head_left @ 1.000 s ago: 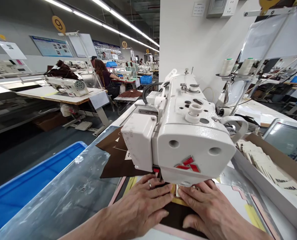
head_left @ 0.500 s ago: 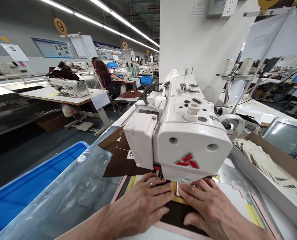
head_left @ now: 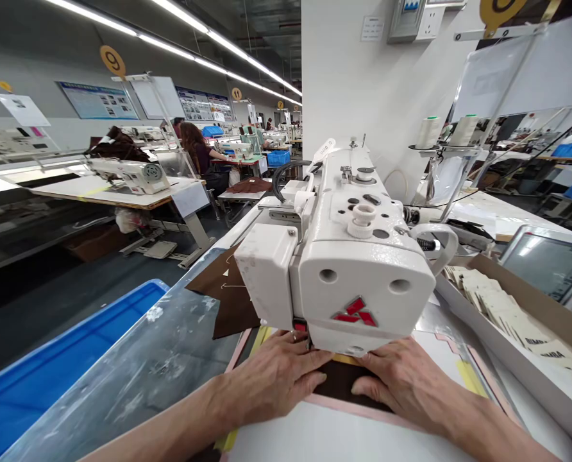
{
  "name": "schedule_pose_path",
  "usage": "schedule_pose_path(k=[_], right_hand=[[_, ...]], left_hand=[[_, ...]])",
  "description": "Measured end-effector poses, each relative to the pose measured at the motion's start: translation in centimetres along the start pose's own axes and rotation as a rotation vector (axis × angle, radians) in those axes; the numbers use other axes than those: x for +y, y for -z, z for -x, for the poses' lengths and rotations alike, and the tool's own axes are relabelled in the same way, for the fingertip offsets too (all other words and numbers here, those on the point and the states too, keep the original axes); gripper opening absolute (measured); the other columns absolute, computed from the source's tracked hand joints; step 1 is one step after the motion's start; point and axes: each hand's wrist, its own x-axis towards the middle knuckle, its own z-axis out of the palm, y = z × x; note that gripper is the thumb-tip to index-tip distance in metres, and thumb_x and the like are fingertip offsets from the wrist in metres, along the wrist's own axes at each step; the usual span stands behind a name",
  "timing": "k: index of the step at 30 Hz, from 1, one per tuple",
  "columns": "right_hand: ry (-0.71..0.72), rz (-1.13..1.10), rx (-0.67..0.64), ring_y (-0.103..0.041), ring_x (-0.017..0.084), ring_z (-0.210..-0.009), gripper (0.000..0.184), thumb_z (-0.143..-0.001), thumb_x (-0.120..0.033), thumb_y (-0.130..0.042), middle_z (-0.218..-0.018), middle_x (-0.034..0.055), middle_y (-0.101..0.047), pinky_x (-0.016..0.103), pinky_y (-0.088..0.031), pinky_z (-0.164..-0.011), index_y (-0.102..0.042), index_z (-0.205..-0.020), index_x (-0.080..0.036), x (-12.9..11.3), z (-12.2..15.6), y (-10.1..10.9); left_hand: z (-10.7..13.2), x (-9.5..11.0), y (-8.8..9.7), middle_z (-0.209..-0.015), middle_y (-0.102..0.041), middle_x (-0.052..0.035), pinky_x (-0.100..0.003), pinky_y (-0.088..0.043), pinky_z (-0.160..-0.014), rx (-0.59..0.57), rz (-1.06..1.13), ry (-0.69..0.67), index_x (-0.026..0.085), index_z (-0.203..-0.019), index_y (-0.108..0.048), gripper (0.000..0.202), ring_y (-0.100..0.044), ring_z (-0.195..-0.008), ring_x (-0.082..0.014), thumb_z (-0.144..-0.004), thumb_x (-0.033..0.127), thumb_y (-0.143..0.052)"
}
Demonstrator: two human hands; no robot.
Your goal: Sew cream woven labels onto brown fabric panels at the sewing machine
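My left hand (head_left: 274, 377) lies flat on dark brown fabric (head_left: 340, 383), its ringed finger close to the needle area. My right hand (head_left: 404, 380) presses flat on the other side of the same fabric. Both sets of fingers are stretched out, and several fingertips are hidden under the white sewing machine head (head_left: 363, 276). Around the fabric runs a pale template with pink edging (head_left: 367, 410) and yellow tape strips (head_left: 471, 378). A strip of yellow shows between my hands. Another brown fabric part (head_left: 223, 289) with white markings sticks out left of the machine head.
A blue bin (head_left: 74, 353) stands to the left of the grey table surface (head_left: 136, 359). On the right are a cardboard box (head_left: 463, 298) of printed cream labels (head_left: 512, 314), a screen (head_left: 546, 260) and thread cones (head_left: 429, 133). A person (head_left: 199, 151) sits at a machine behind.
Both hands have slid forward, further under the machine head, and the template has moved with them. The brown part at the left has shifted, and its white label is now hidden.
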Motion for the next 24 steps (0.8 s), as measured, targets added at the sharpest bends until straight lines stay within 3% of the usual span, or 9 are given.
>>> schedule_pose_path(k=[9, 17, 24], right_hand=[[0.024, -0.006, -0.005, -0.065, 0.024, -0.101, 0.035, -0.108, -0.054, -0.052, -0.109, 0.0015, -0.075, 0.039, -0.044, -0.086, -0.069, -0.116, -0.025, -0.2, -0.1, 0.3], [0.029, 0.005, 0.007, -0.064, 0.024, -0.102, 0.032, -0.108, -0.050, -0.054, -0.109, 0.0037, -0.074, 0.042, -0.048, -0.088, -0.070, -0.115, -0.023, -0.3, 0.1, 0.7], [0.034, 0.086, 0.143, -0.062, 0.028, -0.117, 0.034, -0.104, -0.037, -0.064, -0.130, 0.0066, -0.071, 0.045, -0.053, -0.098, -0.065, -0.132, -0.019, 0.1, 2.1, -0.5]], left_hand=[[0.5, 0.2, -0.4, -0.130, -0.074, -0.0023, -0.044, -0.047, -0.108, 0.024, -0.046, -0.015, 0.026, -0.146, -0.057, 0.041, -0.069, -0.118, -0.0289, -0.105, 0.027, -0.059], [0.9, 0.1, -0.9, -0.133, -0.073, -0.0028, -0.047, -0.046, -0.112, 0.088, -0.100, -0.064, 0.022, -0.144, -0.059, 0.037, -0.068, -0.121, -0.0296, -0.107, 0.027, -0.056], [1.2, 0.1, -0.8, -0.139, -0.069, -0.0036, -0.051, -0.045, -0.117, 0.053, -0.100, -0.047, 0.022, -0.147, -0.056, 0.041, -0.060, -0.133, -0.0312, -0.106, 0.026, -0.057]])
